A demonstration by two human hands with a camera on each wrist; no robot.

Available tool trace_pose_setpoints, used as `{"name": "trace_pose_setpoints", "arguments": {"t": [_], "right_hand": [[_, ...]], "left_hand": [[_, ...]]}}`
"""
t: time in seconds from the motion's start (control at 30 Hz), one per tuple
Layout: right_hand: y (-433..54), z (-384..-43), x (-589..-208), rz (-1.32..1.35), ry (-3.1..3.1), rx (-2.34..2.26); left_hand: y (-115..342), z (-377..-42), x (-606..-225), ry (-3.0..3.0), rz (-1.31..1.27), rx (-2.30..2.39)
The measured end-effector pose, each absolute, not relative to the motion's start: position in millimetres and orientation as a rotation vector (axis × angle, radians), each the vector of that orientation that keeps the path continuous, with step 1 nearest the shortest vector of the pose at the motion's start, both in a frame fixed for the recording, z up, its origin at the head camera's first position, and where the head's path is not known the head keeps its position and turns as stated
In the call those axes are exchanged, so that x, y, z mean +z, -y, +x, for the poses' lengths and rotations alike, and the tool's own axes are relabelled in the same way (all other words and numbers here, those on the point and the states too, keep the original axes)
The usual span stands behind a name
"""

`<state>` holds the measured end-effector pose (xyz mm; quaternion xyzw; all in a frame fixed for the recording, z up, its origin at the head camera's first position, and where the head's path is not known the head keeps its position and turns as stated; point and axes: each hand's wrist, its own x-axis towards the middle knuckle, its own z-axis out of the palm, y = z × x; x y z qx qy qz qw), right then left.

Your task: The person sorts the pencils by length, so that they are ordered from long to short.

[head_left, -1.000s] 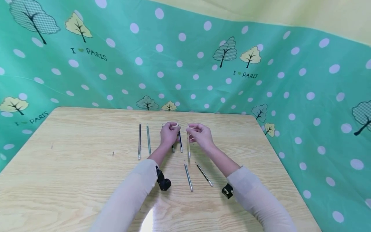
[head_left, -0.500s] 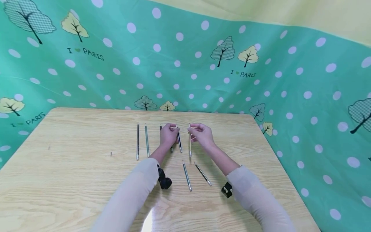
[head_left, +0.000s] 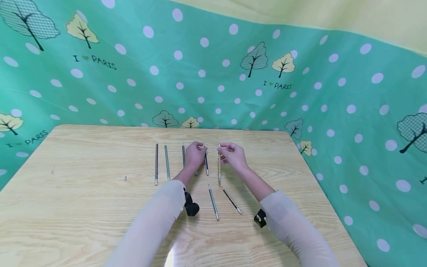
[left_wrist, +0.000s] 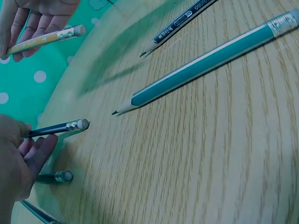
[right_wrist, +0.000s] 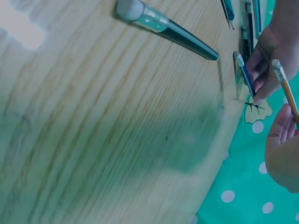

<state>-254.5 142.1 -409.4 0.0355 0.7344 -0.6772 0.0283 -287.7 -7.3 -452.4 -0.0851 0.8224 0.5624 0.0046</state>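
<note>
In the head view my left hand (head_left: pixel 194 154) pinches a dark blue pencil (head_left: pixel 206 163) near its pointed far end, its eraser end toward me. Whether that pencil rests on the table cannot be told. To its right my right hand (head_left: pixel 233 155) pinches a yellow pencil (head_left: pixel 219 167) near its tip; the left wrist view shows this yellow pencil (left_wrist: pixel 44 41) raised off the table. Beside and partly behind my left hand lie a dark pencil (head_left: pixel 183 154) and the end of a greenish pencil (left_wrist: pixel 60 177).
Farther left on the wooden table (head_left: pixel 83 207) lie a dark pencil (head_left: pixel 156 165) and a teal pencil (head_left: pixel 167 163). Nearer me are another teal pencil (head_left: pixel 213 203) and a black pencil (head_left: pixel 231 201). A green dotted cloth (head_left: pixel 186 66) hangs behind the table.
The head view has turned slightly right. Against the table, my right hand has shifted a little right with the yellow pencil. My left hand, still pinching the dark blue pencil, has moved slightly right too.
</note>
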Motion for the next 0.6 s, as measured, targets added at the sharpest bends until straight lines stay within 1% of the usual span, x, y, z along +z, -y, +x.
{"name": "trace_pose_setpoints", "arguments": {"t": [0.2, 0.23, 0.3, 0.6], "right_hand": [[-144, -255, -412, 0.124, -2.268, -2.077], [-140, -248, -403, 0.173, -2.283, -2.050], [-141, -248, -402, 0.188, -2.273, -2.051], [-144, -248, -403, 0.224, -2.267, -2.041]], "left_hand": [[4, -285, -449, -2.665, -0.290, 1.654], [4, -285, -449, -2.678, -0.292, 1.631], [2, -285, -447, -2.697, -0.292, 1.587], [-2, -285, -449, -2.790, -0.250, 1.396]]}}
